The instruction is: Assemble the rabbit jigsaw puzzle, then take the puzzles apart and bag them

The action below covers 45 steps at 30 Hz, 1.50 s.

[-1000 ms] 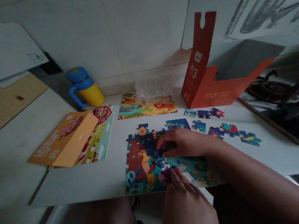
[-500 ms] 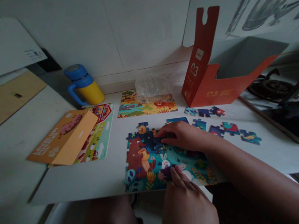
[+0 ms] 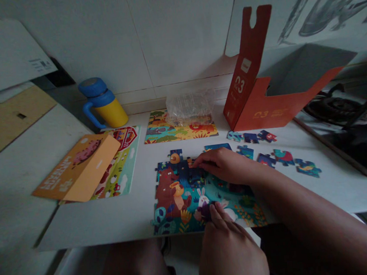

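Head view: the left hand (image 3: 228, 249), fingers stretched together, presses the near edge of the jigsaw puzzle (image 3: 176, 198) on the white table (image 3: 113, 216). The right hand (image 3: 226, 166), fingers bent, touches the puzzle's far dark blue part; whether it pinches a piece I cannot tell. Behind lie loose pieces (image 3: 270, 157), then a clear plastic bag (image 3: 189, 105) and the open red box (image 3: 258, 105).

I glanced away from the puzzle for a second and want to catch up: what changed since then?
The right hand slid away from the person, from the middle of the puzzle to its top edge, uncovering the rabbit; it now rests on dark blue pieces there. The left hand kept pressing the lower edge. Loose pieces, red box and cup stayed put.
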Tool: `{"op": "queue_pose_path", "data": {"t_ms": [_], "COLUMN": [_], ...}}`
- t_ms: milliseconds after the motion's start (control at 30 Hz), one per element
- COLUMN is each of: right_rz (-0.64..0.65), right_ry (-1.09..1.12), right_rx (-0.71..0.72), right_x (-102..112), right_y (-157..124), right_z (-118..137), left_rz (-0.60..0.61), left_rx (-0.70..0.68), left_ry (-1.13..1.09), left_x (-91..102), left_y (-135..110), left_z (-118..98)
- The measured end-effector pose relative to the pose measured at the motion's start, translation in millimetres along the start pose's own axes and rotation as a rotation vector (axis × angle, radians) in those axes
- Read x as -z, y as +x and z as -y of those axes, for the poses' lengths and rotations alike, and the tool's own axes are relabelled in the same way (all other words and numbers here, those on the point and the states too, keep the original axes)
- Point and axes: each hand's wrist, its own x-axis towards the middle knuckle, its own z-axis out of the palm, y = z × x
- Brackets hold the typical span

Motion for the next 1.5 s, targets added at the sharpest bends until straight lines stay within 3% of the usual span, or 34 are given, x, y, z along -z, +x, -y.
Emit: {"op": "queue_pose_path", "data": {"t_ms": [133,267,333,467,533,600,667,733,800,900,1000,1133,1300,1500], "right_rz": [-0.006,0.016,0.018,0.003,-0.007,-0.018,-0.033,-0.058,-0.092,-0.143,-0.150,-0.131,-0.132,-0.089], "right_ry": [0.021,0.046,0.061,0.166,0.279,0.387,0.455,0.474,0.464,0.429,0.387,0.235,0.039,-0.031], "right_rx": [0.005,-0.037,-0.057,-0.065,-0.045,-0.018,-0.010,-0.022,-0.036,-0.034,-0.026,-0.071,-0.116,-0.065], "right_x": [1.8,5.2,6.2,6.0,5.3,4.6,3.9,3.0,1.7,-0.5,-1.1,2.7,6.7,4.8], "right_y": [-0.2,-1.5,-2.5,-3.9,-4.1,-4.2,-4.1,-4.4,-4.8,-5.1,-4.0,-1.5,0.4,1.9], "right_z": [2.1,5.8,6.4,5.4,5.0,5.5,6.7,8.2,9.6,11.3,12.2,10.0,5.9,4.3], "left_rz": [0.036,0.104,0.148,0.276,0.205,-0.005,-0.112,-0.081,0.058,0.240,0.292,0.210,0.011,0.059], "left_rx": [0.165,0.064,-0.026,-0.055,0.016,0.204,0.321,0.297,0.190,0.089,0.044,0.024,0.211,0.285], "left_ry": [0.160,0.127,0.071,-0.093,-0.185,-0.182,-0.216,-0.330,-0.570,-0.804,-0.814,-0.804,-0.893,-0.824], "left_x": [-4.0,5.8,22.8,74.4,99.1,116.6,125.1,126.0,122.1,113.8,106.9,97.1,76.5,61.1], "left_y": [5.0,7.5,9.6,15.5,18.8,24.3,34.6,49.7,67.1,89.3,100.0,98.9,87.8,84.5], "left_z": [-14.7,-4.7,8.7,44.1,70.0,102.7,138.0,168.4,188.1,198.4,204.9,237.7,288.6,301.6]}}
